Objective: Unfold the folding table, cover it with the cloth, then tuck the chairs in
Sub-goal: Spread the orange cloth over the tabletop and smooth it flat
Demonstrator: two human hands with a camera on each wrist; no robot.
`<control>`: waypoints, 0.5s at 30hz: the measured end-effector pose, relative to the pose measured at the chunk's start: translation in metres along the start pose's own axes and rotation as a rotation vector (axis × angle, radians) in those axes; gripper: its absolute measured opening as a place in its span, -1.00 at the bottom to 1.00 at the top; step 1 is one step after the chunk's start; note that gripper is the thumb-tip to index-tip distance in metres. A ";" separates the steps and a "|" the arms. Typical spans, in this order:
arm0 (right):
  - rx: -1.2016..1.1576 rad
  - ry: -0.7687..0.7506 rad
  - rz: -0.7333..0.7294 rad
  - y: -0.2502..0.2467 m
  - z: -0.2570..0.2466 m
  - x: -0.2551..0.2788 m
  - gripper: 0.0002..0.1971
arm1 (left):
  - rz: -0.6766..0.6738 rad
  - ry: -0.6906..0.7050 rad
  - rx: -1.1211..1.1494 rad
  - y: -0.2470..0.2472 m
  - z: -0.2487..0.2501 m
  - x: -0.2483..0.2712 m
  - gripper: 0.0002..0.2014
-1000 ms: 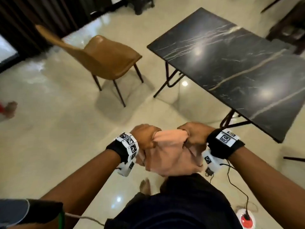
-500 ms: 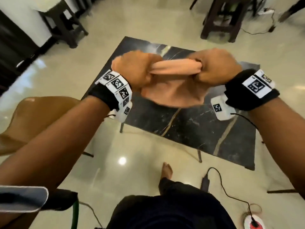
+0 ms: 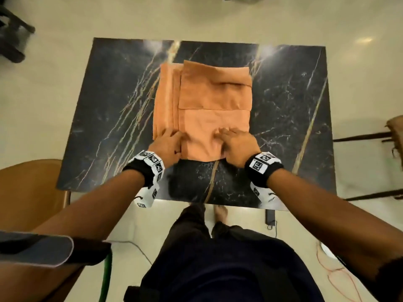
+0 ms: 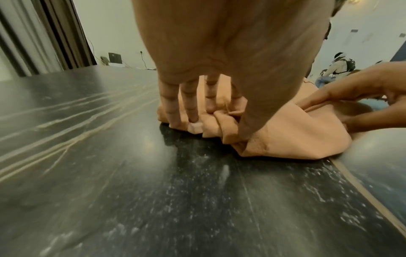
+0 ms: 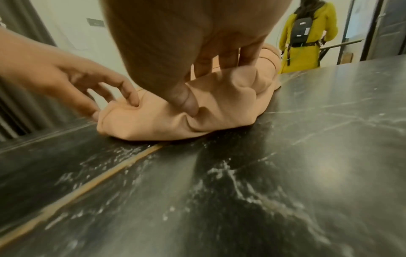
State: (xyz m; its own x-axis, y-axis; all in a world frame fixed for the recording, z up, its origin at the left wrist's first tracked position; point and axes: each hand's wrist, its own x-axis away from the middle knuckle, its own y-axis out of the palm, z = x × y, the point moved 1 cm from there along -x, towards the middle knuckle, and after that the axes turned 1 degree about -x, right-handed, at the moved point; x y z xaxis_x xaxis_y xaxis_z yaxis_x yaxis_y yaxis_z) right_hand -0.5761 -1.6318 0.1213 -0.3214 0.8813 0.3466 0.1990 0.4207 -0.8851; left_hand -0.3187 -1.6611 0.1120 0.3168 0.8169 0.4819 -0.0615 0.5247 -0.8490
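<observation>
The black marble-look folding table (image 3: 109, 118) stands unfolded in front of me. A folded orange cloth (image 3: 213, 99) lies in its middle, several layers thick. My left hand (image 3: 169, 141) pinches the cloth's near left corner; in the left wrist view its fingers (image 4: 186, 111) and thumb press into the bunched folds (image 4: 296, 139). My right hand (image 3: 234, 142) pinches the near right part; the right wrist view has its thumb (image 5: 186, 100) dug into a raised fold (image 5: 230, 104). A tan chair (image 3: 28, 192) stands at the table's near left corner.
A second chair (image 3: 394, 131) with dark legs stands off the table's right side. There is a dark stool (image 3: 11, 40) at the far left. Cables (image 3: 340, 271) lie on the floor by my feet. A person in yellow (image 5: 307, 34) stands beyond the table.
Both hands held the bundled cloth in the air beside the table. They have since brought it over the top and laid it flat in the middle, still gripping its near edge.
</observation>
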 end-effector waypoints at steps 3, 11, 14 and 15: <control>-0.036 0.025 0.006 -0.019 -0.003 -0.013 -0.29 | 0.001 -0.011 -0.002 -0.001 -0.006 -0.016 -0.25; -0.083 0.200 -0.030 -0.032 0.003 -0.045 -0.16 | 0.040 0.029 0.039 -0.012 -0.011 -0.036 -0.54; -0.084 0.273 -0.035 -0.024 -0.020 -0.045 -0.12 | 0.064 0.068 -0.042 -0.029 -0.024 -0.057 -0.59; -0.107 0.286 -0.048 -0.019 -0.032 -0.043 -0.12 | 0.053 0.090 -0.105 -0.037 -0.029 -0.067 -0.50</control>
State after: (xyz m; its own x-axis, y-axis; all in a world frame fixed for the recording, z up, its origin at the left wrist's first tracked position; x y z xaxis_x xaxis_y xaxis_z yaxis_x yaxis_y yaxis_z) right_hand -0.5360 -1.6708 0.1329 -0.0625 0.8784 0.4739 0.2912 0.4702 -0.8332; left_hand -0.3104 -1.7417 0.1047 0.3999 0.8157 0.4180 0.0174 0.4492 -0.8933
